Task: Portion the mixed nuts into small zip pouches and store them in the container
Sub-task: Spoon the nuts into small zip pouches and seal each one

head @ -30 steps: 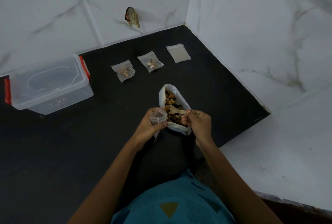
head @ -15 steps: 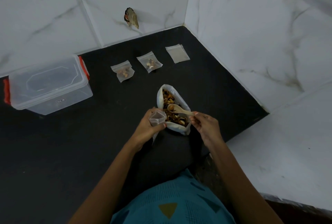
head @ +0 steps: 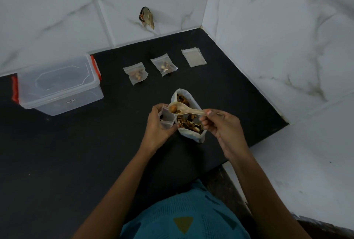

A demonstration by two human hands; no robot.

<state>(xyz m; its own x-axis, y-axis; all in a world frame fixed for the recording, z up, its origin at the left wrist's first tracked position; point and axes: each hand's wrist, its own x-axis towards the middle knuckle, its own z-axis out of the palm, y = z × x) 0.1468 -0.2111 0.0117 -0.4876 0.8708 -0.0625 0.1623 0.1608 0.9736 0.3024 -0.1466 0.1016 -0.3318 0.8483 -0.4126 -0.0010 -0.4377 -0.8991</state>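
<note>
left grip (head: 156, 123) holds pouch (head: 167, 117) open, right grip (head: 222, 125) pinches spoon (head: 186, 110) of nuts over bag (head: 188, 118)

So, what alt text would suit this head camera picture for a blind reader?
A person's right hand holds a spoon of nuts at a small zip pouch gripped by the left hand, beside an open bag of mixed nuts. Behind lie two filled pouches, an empty pouch and a lidded clear container.

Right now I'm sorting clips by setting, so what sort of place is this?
Probably a home kitchen corner: a black counter meets marble-look tiled walls, with a clear lidded container and an open bag of mixed nuts on it.
</note>
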